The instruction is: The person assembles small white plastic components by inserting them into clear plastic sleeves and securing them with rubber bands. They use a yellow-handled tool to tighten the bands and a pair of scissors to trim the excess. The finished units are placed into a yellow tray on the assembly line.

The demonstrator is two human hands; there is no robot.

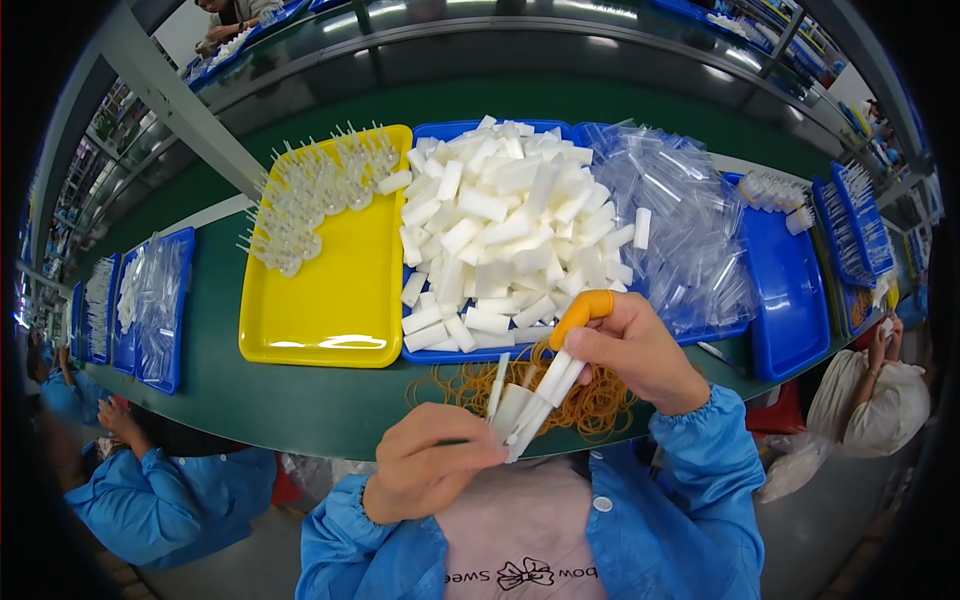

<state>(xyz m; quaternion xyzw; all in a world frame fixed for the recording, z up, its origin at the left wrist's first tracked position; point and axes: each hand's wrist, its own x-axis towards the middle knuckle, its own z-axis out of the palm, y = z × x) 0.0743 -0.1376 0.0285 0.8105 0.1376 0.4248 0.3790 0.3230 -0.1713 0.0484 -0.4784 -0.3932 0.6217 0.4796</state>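
Note:
My left hand is closed with its fingertips around the lower end of a small bundle of white parts. The bundle shows a short white foam piece and a thin white stem standing beside it. From the upper right, my right hand pinches a long narrow white piece between thumb and index finger, and its lower end meets the bundle. An orange finger cot covers that index finger. Tan rubber bands lie in a loose heap on the table just behind both hands.
White foam pieces are heaped in a blue tray ahead. A yellow tray at left holds stemmed clear parts. Clear plastic sleeves fill the tray at right, beside another blue tray. Co-workers sit at both sides.

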